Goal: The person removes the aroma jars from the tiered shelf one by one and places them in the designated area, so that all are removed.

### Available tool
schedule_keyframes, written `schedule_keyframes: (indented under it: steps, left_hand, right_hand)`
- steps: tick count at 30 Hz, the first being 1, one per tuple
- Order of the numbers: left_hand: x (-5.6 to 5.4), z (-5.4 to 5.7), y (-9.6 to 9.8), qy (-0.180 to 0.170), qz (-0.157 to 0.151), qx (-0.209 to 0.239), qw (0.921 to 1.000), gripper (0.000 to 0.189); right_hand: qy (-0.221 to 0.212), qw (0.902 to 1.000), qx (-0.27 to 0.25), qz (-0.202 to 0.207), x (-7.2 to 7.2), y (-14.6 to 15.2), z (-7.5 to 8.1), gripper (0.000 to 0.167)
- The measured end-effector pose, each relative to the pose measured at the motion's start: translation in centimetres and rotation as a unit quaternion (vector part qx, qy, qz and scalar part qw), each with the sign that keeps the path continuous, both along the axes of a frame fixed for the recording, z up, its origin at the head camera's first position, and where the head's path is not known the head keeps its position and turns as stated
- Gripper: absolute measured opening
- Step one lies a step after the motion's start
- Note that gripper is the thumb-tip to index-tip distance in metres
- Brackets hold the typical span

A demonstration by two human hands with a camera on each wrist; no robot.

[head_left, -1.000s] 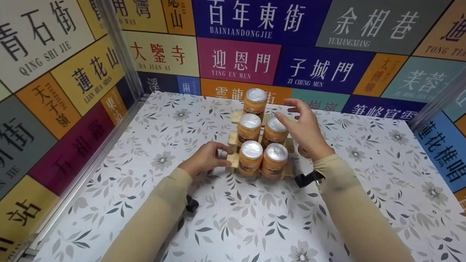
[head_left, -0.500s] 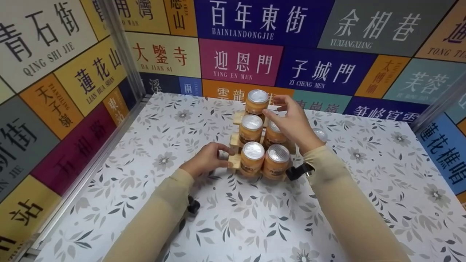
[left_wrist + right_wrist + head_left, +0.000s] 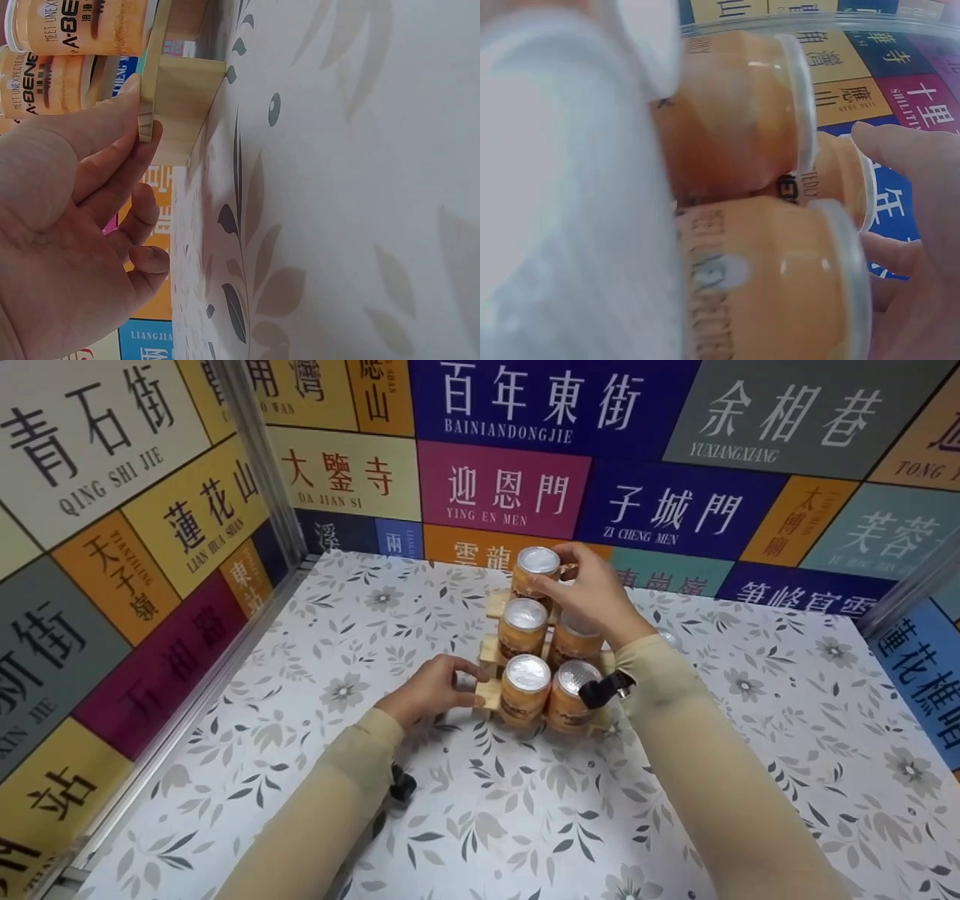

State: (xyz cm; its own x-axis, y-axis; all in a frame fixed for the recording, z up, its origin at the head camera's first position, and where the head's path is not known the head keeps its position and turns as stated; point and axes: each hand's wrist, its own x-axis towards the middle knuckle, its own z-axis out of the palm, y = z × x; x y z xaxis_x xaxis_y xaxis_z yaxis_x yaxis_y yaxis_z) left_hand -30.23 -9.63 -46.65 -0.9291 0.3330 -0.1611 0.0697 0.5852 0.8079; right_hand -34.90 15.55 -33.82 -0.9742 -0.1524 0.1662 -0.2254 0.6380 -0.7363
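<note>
Orange drink cans with silver lids stand upright on a stepped wooden rack (image 3: 491, 648). At the back, on the highest step, is a single can (image 3: 538, 561); my right hand (image 3: 589, 589) holds it, thumb in front and fingers around the far side. The right wrist view has that can (image 3: 846, 169) by the thumb and a finger, beyond nearer, larger cans. My left hand (image 3: 433, 690) pinches the left end of the rack's lowest step. In the left wrist view the board (image 3: 184, 90) is between thumb and index finger, the other fingers loosely curled.
Two front cans (image 3: 526, 690) and two middle cans (image 3: 523, 631) fill the lower steps. Another silver-lidded can (image 3: 667, 640) shows partly behind the right sleeve. The flower-patterned tabletop (image 3: 480, 825) meets walls of coloured street-name panels (image 3: 502, 487) at the back and left.
My right hand has moved left and back from above the right middle can to the back can and taken hold of it. The left hand stays on the rack.
</note>
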Motion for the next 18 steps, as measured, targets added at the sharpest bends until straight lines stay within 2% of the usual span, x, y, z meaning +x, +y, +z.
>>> schedule_keyframes:
  steps: [10, 18]
  left_hand:
    - [0.07, 0.18, -0.08, -0.009, 0.002, -0.001, 1.0, 0.037]
    - [-0.03, 0.15, -0.22, -0.01, 0.0, 0.004, 0.9999, 0.036]
  right_hand:
    - [0.011, 0.9998, -0.015, -0.007, -0.57, -0.73, -0.34, 0.061]
    - [0.03, 0.998, -0.047, -0.029, -0.36, -0.35, -0.37, 0.062]
